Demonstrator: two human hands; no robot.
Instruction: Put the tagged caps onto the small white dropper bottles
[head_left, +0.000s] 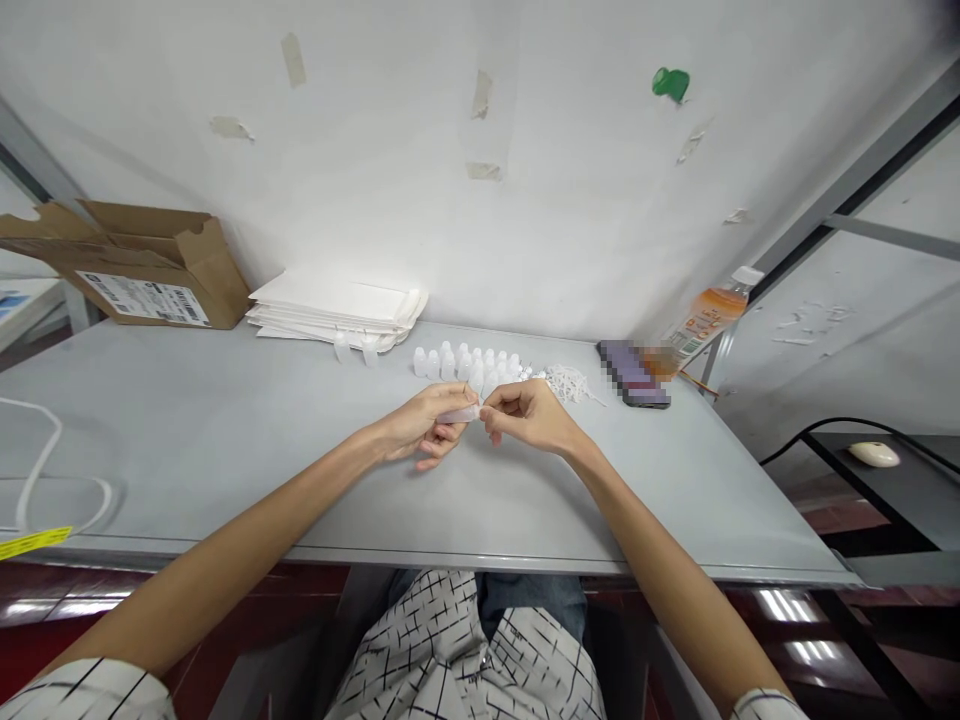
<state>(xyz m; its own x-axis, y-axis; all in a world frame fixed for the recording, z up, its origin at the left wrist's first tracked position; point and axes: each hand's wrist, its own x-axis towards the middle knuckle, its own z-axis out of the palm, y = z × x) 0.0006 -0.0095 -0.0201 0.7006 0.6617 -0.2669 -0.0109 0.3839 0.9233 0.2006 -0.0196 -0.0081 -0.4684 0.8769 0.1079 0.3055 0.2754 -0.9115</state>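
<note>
Left hand: thumb and fingers pinch a small bottle, whitish and see-through, its body lying against the fingers. Right hand: thumb and forefinger pinched together at the bottle's right end; whether they also grip a smaller part, cannot tell.

Bottle lies between the two hands, long axis running roughly left to right, near end-on to the right fingertips. Left hand has the body, right hand the tip. Both forearms reach in from the near edge and converge, wrists just above the tabletop, palms turned inward.

Just beyond the fingers: a cluster of small white bottles, upright; to its right, a heap of thin white pieces. Farther right, a phone lying flat, a drink bottle tilted beside it. Farther left, a stack of white sheets, then an open cardboard box.
</note>
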